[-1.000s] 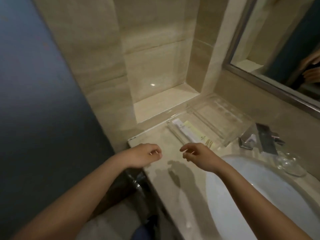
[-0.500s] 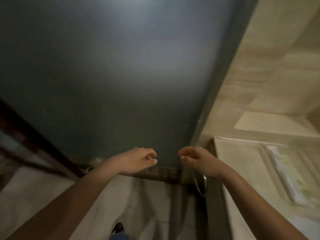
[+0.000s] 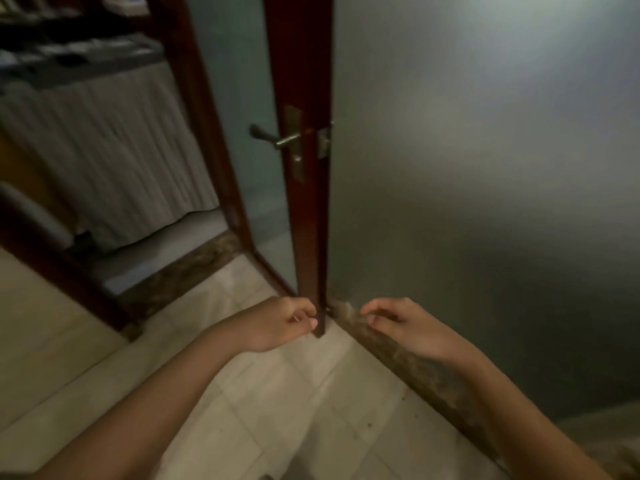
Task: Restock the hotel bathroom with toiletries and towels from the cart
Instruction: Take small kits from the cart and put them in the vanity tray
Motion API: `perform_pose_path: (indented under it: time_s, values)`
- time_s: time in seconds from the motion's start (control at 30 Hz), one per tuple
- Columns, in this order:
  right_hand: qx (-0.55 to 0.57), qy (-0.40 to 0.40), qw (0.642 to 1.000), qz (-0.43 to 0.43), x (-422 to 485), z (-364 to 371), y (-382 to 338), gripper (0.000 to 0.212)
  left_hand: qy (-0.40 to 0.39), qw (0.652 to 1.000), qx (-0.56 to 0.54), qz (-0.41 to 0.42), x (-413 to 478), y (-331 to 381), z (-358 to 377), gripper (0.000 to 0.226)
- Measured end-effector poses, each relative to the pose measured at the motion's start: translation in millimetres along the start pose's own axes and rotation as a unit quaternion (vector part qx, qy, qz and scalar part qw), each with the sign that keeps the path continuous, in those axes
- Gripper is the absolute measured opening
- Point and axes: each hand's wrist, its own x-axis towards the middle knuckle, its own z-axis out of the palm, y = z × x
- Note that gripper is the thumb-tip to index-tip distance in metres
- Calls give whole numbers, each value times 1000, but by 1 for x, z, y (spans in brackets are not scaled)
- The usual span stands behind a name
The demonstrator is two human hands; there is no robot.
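My left hand [image 3: 280,323] and my right hand [image 3: 401,322] hang in front of me, fingers loosely curled, and neither holds anything. Both hover over the tiled floor near the bottom edge of the open bathroom door [image 3: 301,202]. Outside the doorway at the upper left stands the cart [image 3: 86,64], with blurred items on its top shelf and a pale pleated bag [image 3: 104,161] hanging below. No toiletries or towels show near my hands.
The dark red door has a metal lever handle [image 3: 273,138]. A frosted glass wall [image 3: 485,168] fills the right side. A brown stone threshold [image 3: 180,268] crosses the doorway, with beige floor tiles [image 3: 294,410] below me.
My view has swung left from the sink counter and tray, past the glass wall, to the doorway and cart. Both hands stayed empty and loosely curled.
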Motion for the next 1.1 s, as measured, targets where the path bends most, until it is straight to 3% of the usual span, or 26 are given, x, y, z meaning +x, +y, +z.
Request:
perform_pose_path:
  time_s: [0.23, 0.6, 0.77, 0.93, 1.1]
  values:
    - [-4, -84, 995, -57, 125, 82, -118, 16, 70, 996, -13, -60, -59, -123, -89, 37]
    - [-6, -152, 976, -156, 261, 126, -251, 18, 213, 964, -98, -126, -108, -237, -203, 18]
    - [11, -170, 967, -187, 348, 127, -294, 19, 246, 947, -137, -151, -95, -279, -259, 52]
    - [34, -176, 961, -208, 457, 118, -338, 20, 283, 934, -128, -180, -53, -311, -334, 23]
    - [43, -207, 953, -216, 551, 104, -386, 22, 320, 920, -133, -184, -10, -340, -405, 19]
